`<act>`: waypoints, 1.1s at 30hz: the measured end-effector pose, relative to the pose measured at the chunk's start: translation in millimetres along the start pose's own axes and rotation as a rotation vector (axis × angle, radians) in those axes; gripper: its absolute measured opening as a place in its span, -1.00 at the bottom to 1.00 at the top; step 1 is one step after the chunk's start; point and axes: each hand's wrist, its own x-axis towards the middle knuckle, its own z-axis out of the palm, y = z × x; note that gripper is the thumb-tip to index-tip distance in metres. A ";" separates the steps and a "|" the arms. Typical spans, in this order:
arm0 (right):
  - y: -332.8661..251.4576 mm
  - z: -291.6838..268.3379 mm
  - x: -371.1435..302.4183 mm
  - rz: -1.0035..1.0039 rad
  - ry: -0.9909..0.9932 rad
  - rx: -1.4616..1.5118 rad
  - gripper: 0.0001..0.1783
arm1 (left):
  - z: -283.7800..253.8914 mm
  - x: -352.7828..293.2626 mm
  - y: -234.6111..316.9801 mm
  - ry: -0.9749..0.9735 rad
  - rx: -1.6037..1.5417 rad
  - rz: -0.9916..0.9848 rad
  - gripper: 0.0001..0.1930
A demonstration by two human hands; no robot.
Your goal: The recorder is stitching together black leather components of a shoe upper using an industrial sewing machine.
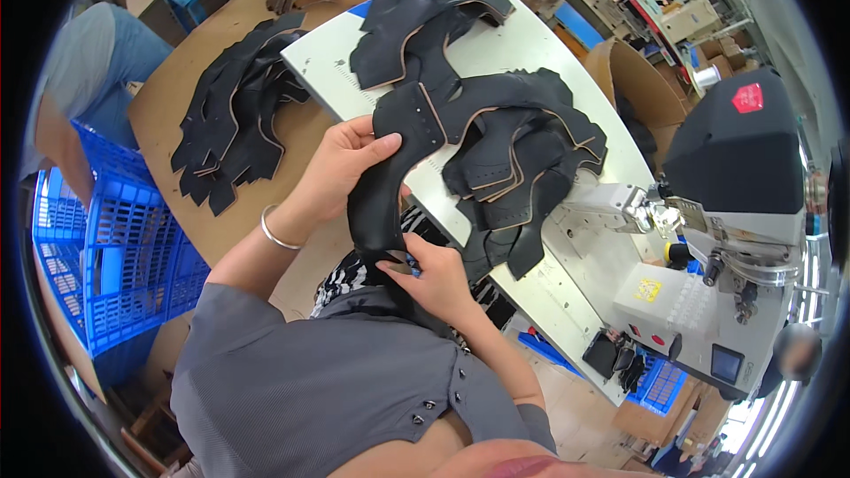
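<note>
My left hand [341,164] grips a curved black leather shoe-upper piece [381,199] near its upper end, thumb on top and fingers behind. The piece has a pale cut edge and a few punched holes, and it hangs down toward my lap. At its lower end my right hand [436,279] is closed, thumb and forefinger at the edge. A small blue-and-metal tool [413,264] shows within that hand, mostly hidden by the fingers; its kind is unclear. Beyond my hands, a pile of similar black leather pieces [522,146] overlaps on the white sewing table [328,80].
A sewing machine [735,150] stands at the right. More black pieces [239,111] lie on the brown table [164,115] at the left, near a blue plastic crate [133,257]. Another person's arm [64,146] reaches in beside the crate. Cardboard [637,80] stands behind the white table.
</note>
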 end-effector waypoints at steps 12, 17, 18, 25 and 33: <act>-14.9 -84.3 43.6 -0.300 0.519 -0.237 -0.68 | 14.5 -30.7 3.2 -0.051 0.325 0.019 -0.83; -10.3 -87.8 48.3 -0.435 0.551 -0.364 -0.72 | 23.0 -30.0 6.1 -0.100 0.366 0.035 -0.85; -8.7 -89.5 41.2 -0.365 0.551 -0.312 -0.74 | 24.4 -27.0 8.4 -0.106 0.398 0.052 -0.86; 62.9 -96.4 -43.4 0.094 0.658 -0.023 -0.78 | -18.5 112.9 94.9 -0.021 0.811 0.502 -0.76; 153.7 -110.5 -157.9 0.496 0.786 -0.641 -0.70 | 14.4 344.3 142.4 -0.102 1.591 0.564 -0.66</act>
